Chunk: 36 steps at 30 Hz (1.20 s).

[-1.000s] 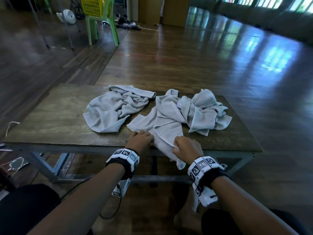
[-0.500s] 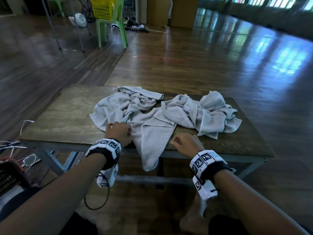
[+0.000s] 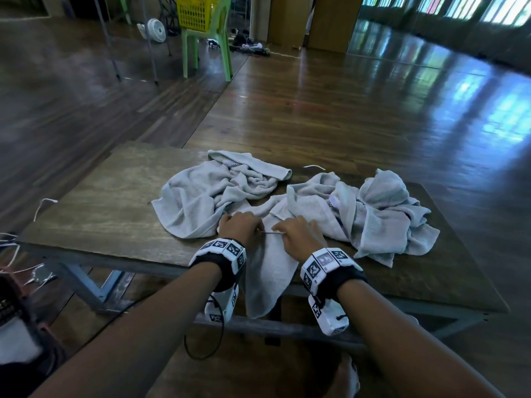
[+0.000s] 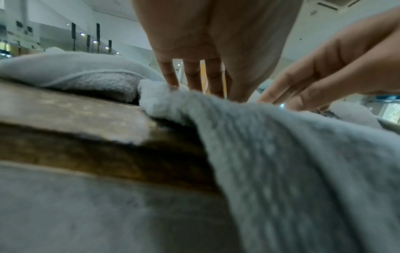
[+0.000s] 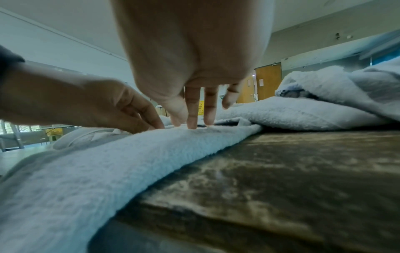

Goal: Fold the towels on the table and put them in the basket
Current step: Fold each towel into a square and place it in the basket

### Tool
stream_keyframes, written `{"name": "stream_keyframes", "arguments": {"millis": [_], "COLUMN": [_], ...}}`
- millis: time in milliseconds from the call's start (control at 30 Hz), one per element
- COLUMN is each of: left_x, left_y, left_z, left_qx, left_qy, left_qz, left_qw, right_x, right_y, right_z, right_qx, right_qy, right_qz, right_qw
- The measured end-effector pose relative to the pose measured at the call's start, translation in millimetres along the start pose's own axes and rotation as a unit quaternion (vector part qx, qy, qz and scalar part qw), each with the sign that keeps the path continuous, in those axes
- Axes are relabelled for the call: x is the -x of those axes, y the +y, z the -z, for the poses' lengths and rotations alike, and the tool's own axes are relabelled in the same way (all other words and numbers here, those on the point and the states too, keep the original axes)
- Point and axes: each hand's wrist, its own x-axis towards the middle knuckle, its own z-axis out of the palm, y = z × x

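Note:
Three grey towels lie on the wooden table [image 3: 115,202]. One is crumpled at the back left [image 3: 207,193] and one is bunched at the right [image 3: 388,214]. The middle towel [image 3: 270,277] hangs over the table's front edge. My left hand [image 3: 244,228] and right hand [image 3: 297,234] sit close together on it, fingers pointing down. A short taut edge of cloth runs between them, as if both pinch it. The wrist views show the fingertips [image 4: 194,89] [image 5: 192,124] on the middle towel [image 4: 292,162] [image 5: 97,162]. The yellow basket [image 3: 198,10] stands on a green chair far behind.
The green chair [image 3: 207,50] with the basket is across the wooden floor, beyond the table's far left corner. A white fan [image 3: 156,30] stands near it. White cables [image 3: 43,202] lie at the table's left edge. Bare table top shows left of the towels.
Both hands moved in from either side of the hanging towel and now sit close together on it, a little farther from the front edge. The crumpled towels stayed put.

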Motion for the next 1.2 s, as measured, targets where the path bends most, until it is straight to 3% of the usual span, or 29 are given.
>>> {"name": "stream_keyframes", "arguments": {"millis": [300, 633, 900, 1200], "left_x": [6.1, 16.3, 40.7, 63.1], "left_y": [0.0, 2.3, 2.4, -14.6], "left_z": [22.7, 130.9, 227.0, 269.0], "left_qx": [0.037, 0.068, 0.117, 0.133], "left_qy": [0.076, 0.186, 0.264, 0.351], "left_qz": [-0.053, -0.055, -0.051, -0.032], "left_qw": [0.995, 0.979, 0.956, 0.927], "right_x": [-14.1, -20.6, -6.1, 32.5], "right_y": [-0.5, 4.0, -10.1, -0.1], "right_z": [12.1, 118.8, 218.4, 258.2], "right_qx": [0.079, 0.022, 0.042, 0.061], "right_qy": [0.077, 0.123, 0.23, 0.236], "right_qz": [-0.014, 0.02, 0.033, 0.038], "right_qw": [0.994, 0.992, 0.972, 0.969]}}
